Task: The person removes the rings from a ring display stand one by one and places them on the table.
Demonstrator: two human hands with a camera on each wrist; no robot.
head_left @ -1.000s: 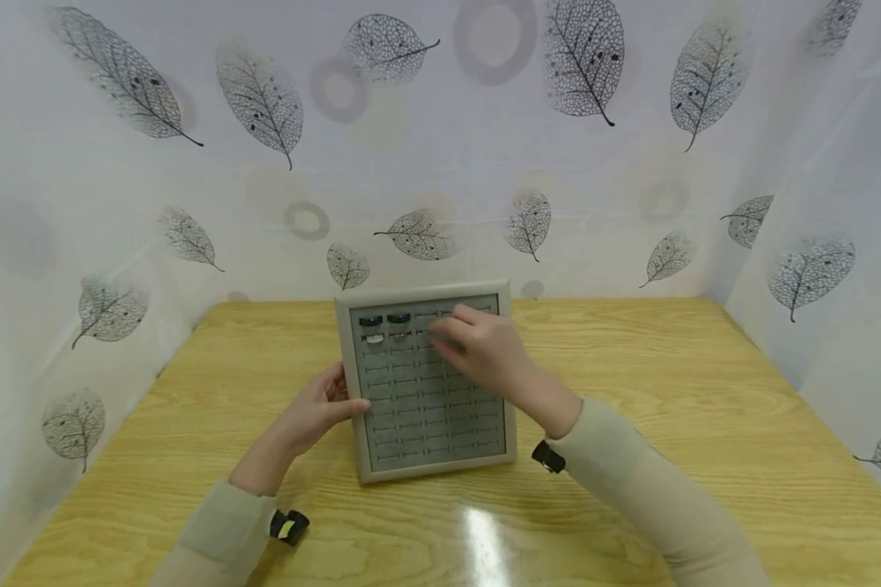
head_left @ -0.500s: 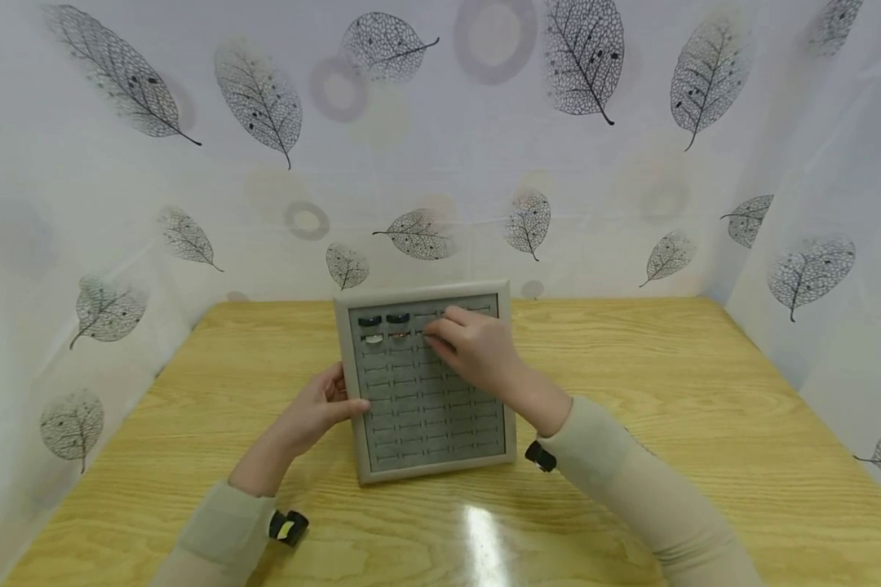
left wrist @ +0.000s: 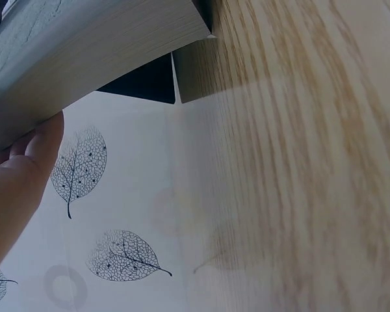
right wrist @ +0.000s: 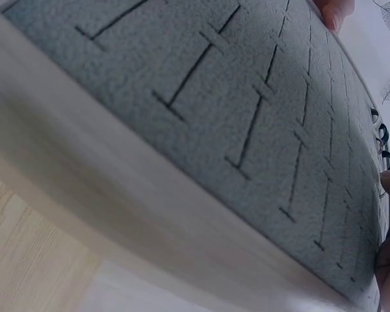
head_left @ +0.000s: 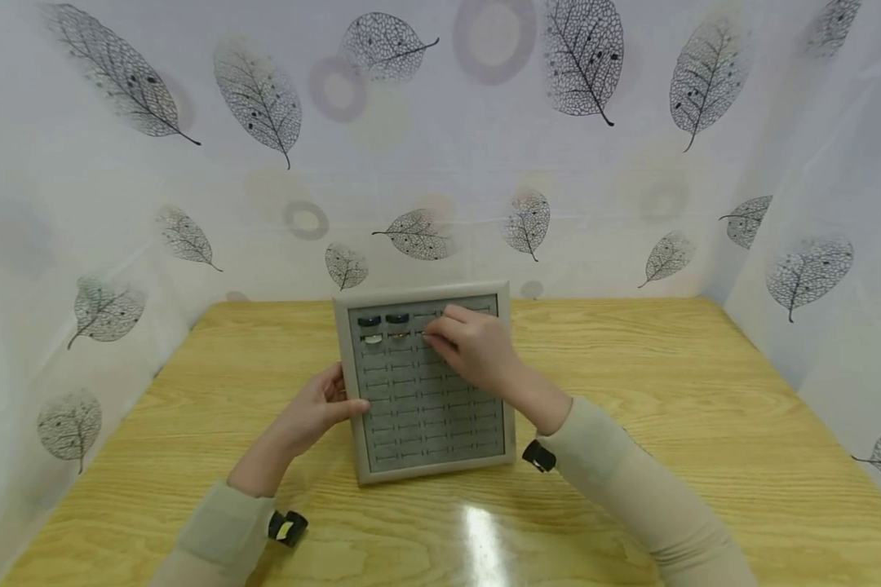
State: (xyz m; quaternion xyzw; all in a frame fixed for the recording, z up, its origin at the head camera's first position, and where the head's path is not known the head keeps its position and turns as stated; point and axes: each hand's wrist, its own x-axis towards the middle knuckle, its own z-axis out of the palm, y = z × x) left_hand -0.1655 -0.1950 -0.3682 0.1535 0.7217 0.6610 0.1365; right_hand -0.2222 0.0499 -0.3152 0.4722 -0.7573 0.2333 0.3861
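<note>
Closest in, taking the display's middle as clock centre in the head view: a soft white light reflection (head_left: 482, 542) at 5 o'clock. Cream left sleeve (head_left: 223, 530) with greyish-green cuff at 8, matching right sleeve (head_left: 653, 497) at 4. Small black wrist device with a yellow patch (head_left: 288, 528) by the left cuff; plain black wrist device (head_left: 539, 456) by the right.

Left hand (head_left: 312, 416) at 8–9 o'clock, gripping the frame edge: thumb over the front, other fingers round behind. Right hand (head_left: 477, 346) at 1–2, fingers bent in, tips at the pad around the second row. Can't tell whether anything sits between those tips.

Main item: rectangular display with pale beige-grey frame (head_left: 509, 408), upright on the table, rotated slightly anticlockwise. Inside it, grey textured pad (head_left: 426, 436) with rows of H-shaped slits. Dark flat flap (left wrist: 143, 83) behind, per left wrist view.

Rings all at 10–11 on the pad. Top row: wide black left ring (head_left: 369, 321), wide black right ring (head_left: 397, 319). Just below: whitish ring (head_left: 372, 338) on the left, thin reddish ring (head_left: 400, 335) beside it.

Yellow wood-grain table (head_left: 631, 359) runs back to a pale cloth backdrop (head_left: 455, 155), 12 o'clock, printed with black skeleton leaves and faint circles.
</note>
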